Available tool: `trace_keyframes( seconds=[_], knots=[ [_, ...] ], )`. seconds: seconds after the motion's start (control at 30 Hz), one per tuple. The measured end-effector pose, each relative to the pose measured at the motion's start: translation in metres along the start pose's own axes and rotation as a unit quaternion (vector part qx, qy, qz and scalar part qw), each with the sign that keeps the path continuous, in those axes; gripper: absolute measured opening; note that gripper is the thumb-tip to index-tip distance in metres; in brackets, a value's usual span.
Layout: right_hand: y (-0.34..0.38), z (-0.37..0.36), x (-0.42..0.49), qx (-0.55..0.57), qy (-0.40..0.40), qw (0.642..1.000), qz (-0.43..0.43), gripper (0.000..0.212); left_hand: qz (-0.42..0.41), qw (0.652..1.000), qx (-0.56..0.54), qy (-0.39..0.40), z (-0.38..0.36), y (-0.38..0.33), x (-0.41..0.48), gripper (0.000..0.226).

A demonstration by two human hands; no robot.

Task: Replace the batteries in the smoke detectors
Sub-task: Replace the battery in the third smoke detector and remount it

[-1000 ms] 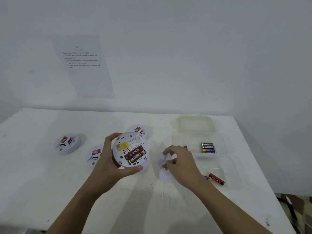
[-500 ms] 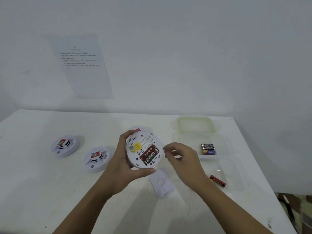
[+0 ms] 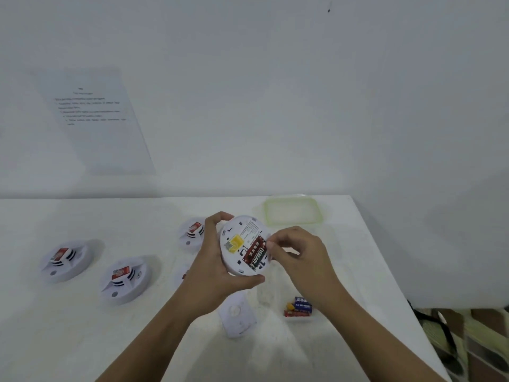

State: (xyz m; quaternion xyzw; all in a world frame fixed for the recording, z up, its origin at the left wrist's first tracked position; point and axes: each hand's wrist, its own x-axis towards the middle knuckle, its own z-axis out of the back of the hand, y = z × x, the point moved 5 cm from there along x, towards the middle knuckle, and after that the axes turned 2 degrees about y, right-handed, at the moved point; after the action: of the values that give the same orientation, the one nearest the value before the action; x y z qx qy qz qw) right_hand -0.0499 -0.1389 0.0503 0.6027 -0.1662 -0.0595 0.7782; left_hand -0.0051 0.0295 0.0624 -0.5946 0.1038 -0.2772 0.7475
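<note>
White table (image 3: 82, 340): left hand (image 3: 214, 274) grips smoke detector (image 3: 239, 230) (back up); right hand (image 3: 300, 260) pinches its battery (image 3: 254, 256).

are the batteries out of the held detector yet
No, red batteries sit in the detector that the left hand holds.

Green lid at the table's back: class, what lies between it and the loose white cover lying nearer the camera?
In the head view, the smoke detector, gripped by the left hand, its batteries exposed, with fingertips of the right hand at them.
</note>
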Motion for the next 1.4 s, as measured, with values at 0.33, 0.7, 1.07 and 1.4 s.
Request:
trace_keyframes(
  seconds=[0.33,0.7,1.07,1.4],
  knots=[
    [-0.026,0.026,0.003,-0.002,0.003,0.998,-0.059,0.010,0.003,0.999,0.047,-0.008,-0.040,0.001,0.007,0.093],
    [-0.039,0.047,-0.001,-0.014,0.021,0.997,-0.078,0.016,0.015,0.996,0.085,-0.013,-0.062,0.009,0.010,0.096],
    [-0.040,0.069,-0.010,0.022,-0.064,0.997,-0.030,0.012,0.007,0.999,0.045,-0.008,-0.052,0.021,0.002,0.098],
    [-0.073,0.050,-0.019,-0.264,0.007,0.964,-0.028,0.015,0.022,0.999,0.020,-0.014,-0.037,0.037,-0.006,0.095]
  ],
)
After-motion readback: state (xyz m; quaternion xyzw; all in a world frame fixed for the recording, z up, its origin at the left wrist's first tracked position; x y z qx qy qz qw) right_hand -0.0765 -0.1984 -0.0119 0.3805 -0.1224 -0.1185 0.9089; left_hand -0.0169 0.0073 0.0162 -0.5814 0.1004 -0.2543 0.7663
